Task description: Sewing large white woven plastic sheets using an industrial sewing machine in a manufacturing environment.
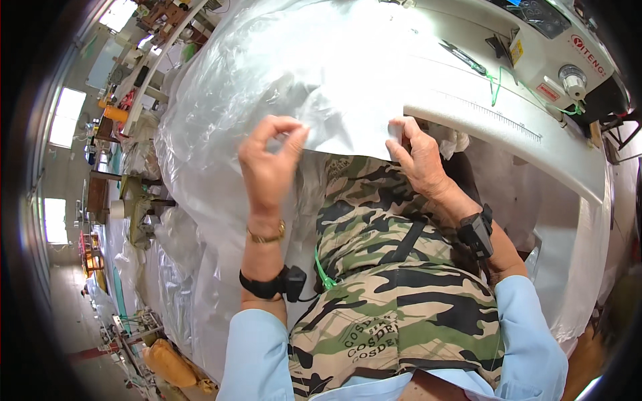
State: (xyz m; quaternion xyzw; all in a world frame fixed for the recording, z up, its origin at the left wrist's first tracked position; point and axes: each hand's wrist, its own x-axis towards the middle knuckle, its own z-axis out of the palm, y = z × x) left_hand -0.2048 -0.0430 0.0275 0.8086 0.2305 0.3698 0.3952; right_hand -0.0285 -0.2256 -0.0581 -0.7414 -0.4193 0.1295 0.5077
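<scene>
A thin white sheet (354, 127), plastic-looking and slightly wrinkled, spreads over the work table and hangs toward my lap. Its near edge runs between my two hands. At that edge's right corner, my right hand (421, 157) pinches the sheet between thumb and fingers. My left hand (267, 164) is raised by the left end of the edge, its thumb and forefinger pressed together. Slight blur keeps me from telling what is in that pinch. Clear crumpled plastic film (200, 127) heaps up on the left side.
A white sewing machine (562, 63) stands at the far right on a pale table (461, 100) with a ruler scale along its curved edge. Thread snips (465, 58) and a green cord (495, 87) lie there. Shelves with thread cones (115, 113) line the left. A camouflage apron (401, 287) covers my lap.
</scene>
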